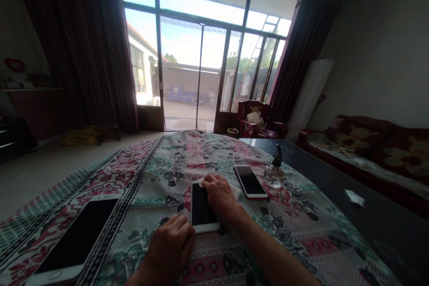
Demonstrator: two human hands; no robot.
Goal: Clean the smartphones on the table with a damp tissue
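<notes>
A white smartphone (201, 208) with a dark screen lies flat on the patterned tablecloth in front of me. My left hand (172, 241) is closed, its curled fingers gripping the phone's lower left corner. My right hand (219, 194) presses a white wipe (235, 192) onto the upper part of the screen, fingers bent over it. Part of the wipe sticks out to the right, and the hand hides the phone's right side. Further right lies a second white phone (250, 182), beside a clear spray bottle (275, 174) with a black nozzle.
At the left, a larger white phone (77, 237) lies on the tablecloth (144, 232). A dark glossy tabletop (325, 183) on the right carries a crumpled white tissue (355, 198). Beyond are a red wooden armchair (250, 116), a sofa (368, 143) and glass doors (181, 76).
</notes>
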